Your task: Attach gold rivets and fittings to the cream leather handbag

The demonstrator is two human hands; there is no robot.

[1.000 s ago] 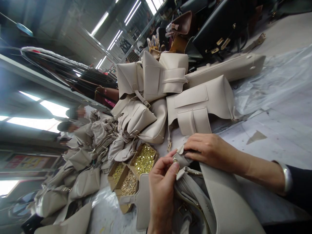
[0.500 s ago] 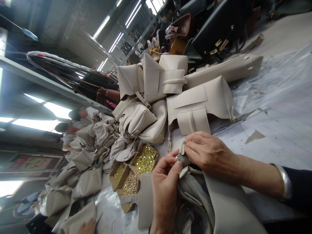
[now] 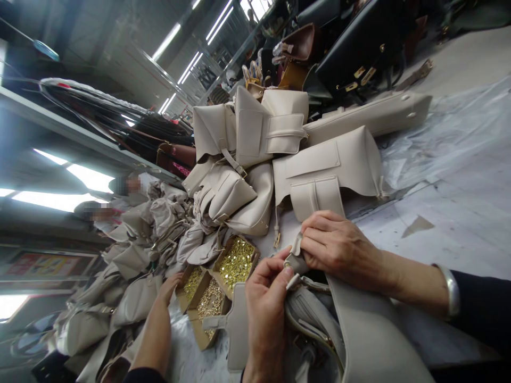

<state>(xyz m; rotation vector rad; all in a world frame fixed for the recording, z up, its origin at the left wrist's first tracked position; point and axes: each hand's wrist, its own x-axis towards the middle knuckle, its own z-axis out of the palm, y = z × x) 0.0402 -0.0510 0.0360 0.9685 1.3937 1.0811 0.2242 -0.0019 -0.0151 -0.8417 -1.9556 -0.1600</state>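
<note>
A beige leather bag (image 3: pixel 371 330) with its zipped mouth facing up lies at the bottom centre, under my hands. My left hand (image 3: pixel 268 298) pinches a small tab at the bag's edge between thumb and index finger, a small round metal piece showing at the fingertips. Against the same edge, my right hand (image 3: pixel 339 250) has its fingers closed on a beige strap end (image 3: pixel 296 244). The two hands nearly touch. To their left, cardboard boxes hold gold-coloured metal pieces (image 3: pixel 236 263) and small rings (image 3: pixel 210 300).
Finished-looking beige bags (image 3: pixel 311 165) lie stacked beyond my hands, with a larger heap (image 3: pixel 133 260) at left. Another person's bare forearm (image 3: pixel 154 332) reaches to the boxes. Dark bags (image 3: pixel 359 53) stand at upper right, beside plastic sheeting (image 3: pixel 451 138).
Another person's arm has come in from the bottom left, its hand now at the edge of the boxes. My hands have shifted slightly left, keeping their grips on the bag.
</note>
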